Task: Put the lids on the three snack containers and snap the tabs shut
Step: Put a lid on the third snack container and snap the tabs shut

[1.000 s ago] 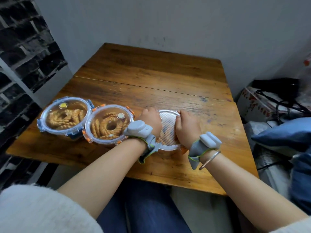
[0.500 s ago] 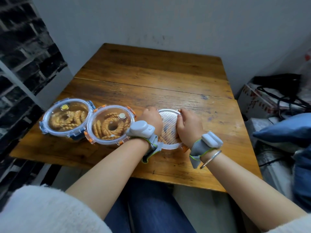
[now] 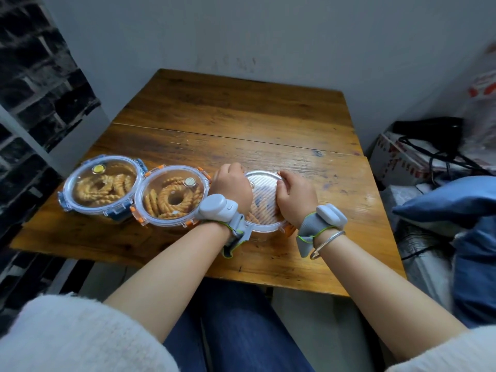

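Note:
Three round clear snack containers stand in a row on the wooden table (image 3: 241, 124). The left one (image 3: 100, 185) has blue tabs and a lid with a yellow button. The middle one (image 3: 171, 197) has orange tabs and its lid on. The right one (image 3: 264, 202) has a ribbed clear lid resting on it and orange tabs. My left hand (image 3: 232, 186) presses on the left side of that lid and rim. My right hand (image 3: 295, 197) presses on its right side. Both hands curl over the edge, hiding the side tabs.
A dark brick wall stands at the left and a grey wall behind the table. Boxes, black cables and a blue cushion (image 3: 451, 202) crowd the floor at the right. My legs in jeans are under the table's near edge.
Both hands stay on the right container's lid with only slight shifts. The camera view has drifted a little.

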Demonstrator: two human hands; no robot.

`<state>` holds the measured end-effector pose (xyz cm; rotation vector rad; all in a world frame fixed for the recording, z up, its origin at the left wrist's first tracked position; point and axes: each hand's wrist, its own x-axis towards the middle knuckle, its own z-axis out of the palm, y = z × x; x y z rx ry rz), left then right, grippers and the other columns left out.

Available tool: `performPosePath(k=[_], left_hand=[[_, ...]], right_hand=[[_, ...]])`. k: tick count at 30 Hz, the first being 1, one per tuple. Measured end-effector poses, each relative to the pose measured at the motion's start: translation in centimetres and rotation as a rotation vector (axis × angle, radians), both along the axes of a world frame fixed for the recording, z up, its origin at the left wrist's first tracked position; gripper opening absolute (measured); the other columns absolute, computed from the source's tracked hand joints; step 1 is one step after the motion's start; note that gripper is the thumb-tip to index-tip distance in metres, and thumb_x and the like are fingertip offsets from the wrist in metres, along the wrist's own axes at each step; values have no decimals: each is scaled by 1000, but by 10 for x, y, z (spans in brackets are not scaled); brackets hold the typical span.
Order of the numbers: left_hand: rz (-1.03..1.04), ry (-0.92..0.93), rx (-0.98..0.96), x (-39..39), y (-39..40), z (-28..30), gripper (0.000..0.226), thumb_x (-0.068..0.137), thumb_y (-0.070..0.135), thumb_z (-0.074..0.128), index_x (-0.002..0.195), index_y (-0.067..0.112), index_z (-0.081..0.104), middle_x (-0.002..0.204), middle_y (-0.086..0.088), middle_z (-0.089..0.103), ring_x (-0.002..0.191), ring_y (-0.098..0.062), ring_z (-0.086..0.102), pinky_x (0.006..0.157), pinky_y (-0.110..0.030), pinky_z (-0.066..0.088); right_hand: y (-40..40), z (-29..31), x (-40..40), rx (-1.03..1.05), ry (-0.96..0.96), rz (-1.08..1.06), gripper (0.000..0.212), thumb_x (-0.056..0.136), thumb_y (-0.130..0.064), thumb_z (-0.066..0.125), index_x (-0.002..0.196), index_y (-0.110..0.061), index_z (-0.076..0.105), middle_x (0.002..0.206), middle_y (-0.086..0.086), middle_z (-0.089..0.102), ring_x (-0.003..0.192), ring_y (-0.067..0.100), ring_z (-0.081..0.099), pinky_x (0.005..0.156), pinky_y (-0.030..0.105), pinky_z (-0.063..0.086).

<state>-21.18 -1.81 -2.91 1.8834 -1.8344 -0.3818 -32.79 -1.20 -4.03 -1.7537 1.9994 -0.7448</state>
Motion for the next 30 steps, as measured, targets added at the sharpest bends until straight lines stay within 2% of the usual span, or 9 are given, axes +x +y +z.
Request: performPosePath(k=[2, 4, 7, 9, 10, 12, 14, 22, 30], left_hand=[[-39, -18, -100, 4, 4, 0, 31, 93, 4, 40, 111, -3, 64, 119, -18, 63, 114, -29, 54, 91, -34, 43], [-184, -34, -160, 11, 9, -1, 33, 80, 5, 42, 84, -2, 74, 94, -15, 74, 94, -27, 68, 75, -28, 54], [-477, -259, -189, 29, 21, -3, 41, 64, 17, 37, 63, 8, 77, 75, -4, 80, 68, -17, 77, 53, -19, 58], [-625, -521, -178, 38, 28, 4, 49, 65, 16, 37, 87, 3, 78, 100, -10, 78, 89, -18, 76, 69, -20, 59], [-696, -605, -80, 42, 31, 11, 52, 72, 11, 39, 113, -4, 67, 127, -17, 65, 114, -21, 66, 92, -21, 53], [-783, -760, 131, 48, 34, 18, 65, 88, 9, 43, 148, -2, 20, 160, -15, 13, 148, -21, 18, 121, -25, 15], [-771, -808, 266, 44, 34, 28, 71, 94, 13, 45, 151, 2, 4, 162, -11, -4, 150, -21, 1, 122, -28, 4], [-823, -926, 263, 34, 28, 43, 63, 96, 24, 47, 150, 8, 18, 161, -2, 10, 148, -16, 18, 113, -35, 37], [-863, -987, 195, 36, 22, 39, 62, 98, 29, 43, 151, 12, 16, 162, 1, 8, 147, -16, 21, 112, -37, 40]], right_hand=[[0, 1, 2, 8, -15, -1, 36, 95, -11, 40, 129, -4, 49, 132, 13, 57, 124, 27, 48, 91, 23, 28], [1, 2, 3, 22, -20, -3, 36, 96, -11, 39, 130, -3, 48, 134, 14, 55, 125, 27, 46, 95, 25, 28], [3, 5, 4, 38, -16, -1, 36, 96, -11, 38, 130, -2, 47, 134, 16, 55, 125, 29, 47, 99, 29, 31], [4, 5, 5, 39, -7, 0, 36, 96, -11, 37, 129, -2, 48, 133, 17, 55, 123, 30, 47, 100, 32, 33], [4, 6, 5, 38, 0, 3, 36, 96, -11, 37, 129, -1, 48, 132, 17, 55, 123, 30, 48, 100, 32, 34], [4, 7, 7, 43, 10, 8, 36, 96, -11, 37, 130, -1, 47, 133, 17, 55, 123, 30, 48, 99, 32, 35], [4, 7, 6, 49, 28, 4, 37, 97, -11, 36, 130, -1, 47, 134, 18, 53, 124, 31, 47, 98, 31, 35], [4, 7, 6, 36, 35, 0, 34, 96, -10, 36, 125, 2, 50, 129, 20, 57, 119, 32, 49, 96, 33, 35], [0, -2, 2, 17, 33, 10, 33, 95, -10, 37, 122, 0, 52, 123, 19, 59, 114, 31, 51, 90, 31, 36]])
